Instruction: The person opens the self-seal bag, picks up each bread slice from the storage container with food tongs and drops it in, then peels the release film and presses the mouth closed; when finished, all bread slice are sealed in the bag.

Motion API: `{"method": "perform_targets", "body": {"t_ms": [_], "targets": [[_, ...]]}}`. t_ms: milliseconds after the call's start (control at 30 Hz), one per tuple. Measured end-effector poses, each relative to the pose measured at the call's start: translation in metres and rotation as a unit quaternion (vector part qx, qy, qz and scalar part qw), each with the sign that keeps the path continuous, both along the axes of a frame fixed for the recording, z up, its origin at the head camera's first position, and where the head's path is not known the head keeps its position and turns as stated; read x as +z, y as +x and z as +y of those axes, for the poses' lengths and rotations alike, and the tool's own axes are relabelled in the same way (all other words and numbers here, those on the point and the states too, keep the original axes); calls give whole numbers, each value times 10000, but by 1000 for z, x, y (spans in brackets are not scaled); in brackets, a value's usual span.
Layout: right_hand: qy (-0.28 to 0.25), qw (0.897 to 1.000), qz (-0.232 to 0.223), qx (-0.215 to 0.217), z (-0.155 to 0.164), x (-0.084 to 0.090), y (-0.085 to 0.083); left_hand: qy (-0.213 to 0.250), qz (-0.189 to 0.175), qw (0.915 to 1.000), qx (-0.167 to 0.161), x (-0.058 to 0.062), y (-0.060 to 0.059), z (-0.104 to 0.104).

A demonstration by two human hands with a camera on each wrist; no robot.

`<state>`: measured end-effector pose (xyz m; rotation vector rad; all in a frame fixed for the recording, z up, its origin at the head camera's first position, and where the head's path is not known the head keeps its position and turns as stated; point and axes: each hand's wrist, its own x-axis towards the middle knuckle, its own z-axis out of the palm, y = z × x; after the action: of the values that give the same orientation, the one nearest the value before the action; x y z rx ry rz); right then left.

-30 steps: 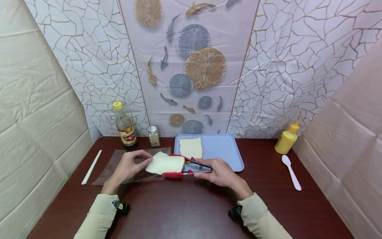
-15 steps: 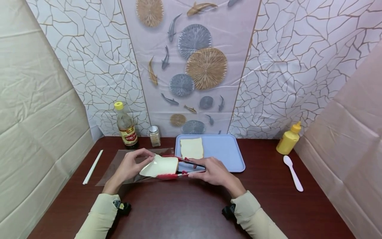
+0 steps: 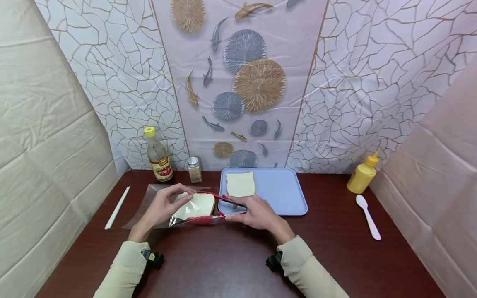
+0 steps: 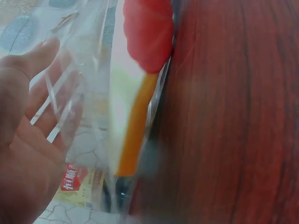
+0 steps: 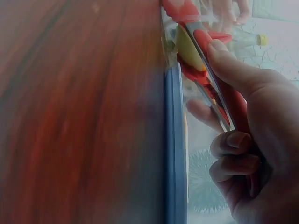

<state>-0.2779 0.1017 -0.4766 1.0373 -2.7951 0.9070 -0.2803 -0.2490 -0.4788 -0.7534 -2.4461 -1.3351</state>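
My left hand (image 3: 168,205) grips the upper lip of a clear plastic bag (image 3: 149,198) lying on the dark wooden table (image 3: 223,256), holding its mouth open. The right hand (image 3: 250,212) grips red tongs (image 3: 220,214) that clamp a white bread slice (image 3: 195,205). The slice sits partly inside the bag's mouth. In the left wrist view the palm (image 4: 28,140) lies behind the bag film (image 4: 88,70), with the slice's crust (image 4: 135,126) and a red tong tip (image 4: 147,32) close by. The right wrist view has fingers (image 5: 243,140) curled round the tongs (image 5: 205,46).
A light blue tray (image 3: 283,192) with a second bread slice (image 3: 240,184) lies just behind my right hand. At the back left stand a sauce bottle (image 3: 158,156) and a small jar (image 3: 193,169). A white stick (image 3: 117,202) lies left; a yellow squeeze bottle (image 3: 362,174) and white spoon (image 3: 368,216) right.
The right hand has carried the tongs and slice leftward, from in front of the tray into the bag's mouth. My left hand has kept the bag held open.
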Motion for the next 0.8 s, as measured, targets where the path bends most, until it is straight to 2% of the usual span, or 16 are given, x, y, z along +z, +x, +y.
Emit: {"method": "perform_targets", "body": {"t_ms": [233,467,600,800], "targets": [[-224,9997,-123,23,-16,-3,-2,-99,134,9997,204,1,1,0],[-100,9997,-183,-114,-25,-7,-3,241,-61,9997,-28,0,0,-2],[-151,9993,-303,-153,-25,-6,-3,31,-91,10000,-10,0,0,-2],[-337,9981,-508,8,-27,-4,-3,-327,-234,9992,-49,3,1,1]]}}
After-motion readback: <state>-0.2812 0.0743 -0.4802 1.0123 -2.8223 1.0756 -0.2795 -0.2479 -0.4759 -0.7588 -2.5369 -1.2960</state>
